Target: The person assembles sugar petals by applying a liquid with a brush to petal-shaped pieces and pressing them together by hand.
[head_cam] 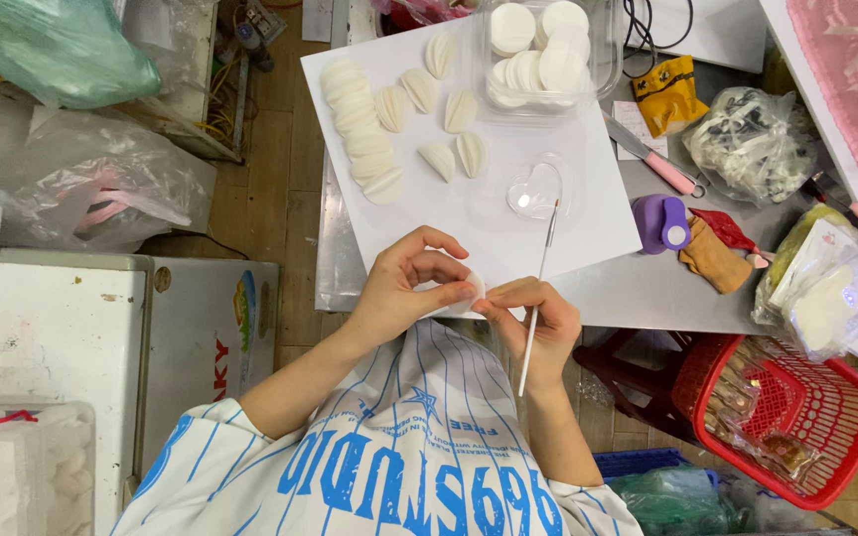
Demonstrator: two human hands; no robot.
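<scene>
White disc (468, 295) mostly behind fingers (449, 288)

Upper centre: clear plastic tub (603, 50) of white round discs (538, 50).
White board (588, 213): folded white discs (389, 114) in rows; clear heart-shaped dish (536, 189).
Centre right: purple punch (659, 222) on grey table (647, 288); pink-handled knife (652, 154) just above.
Lower right: red basket (826, 417) holding wrapped packets (762, 442).
Upper left: green plastic bag (52, 45).

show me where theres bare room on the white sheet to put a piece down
Bare patch on the white sheet between the folded paper pieces and the left hand; another right of the heart dish. Crowded along the top by the tub of discs.
</scene>
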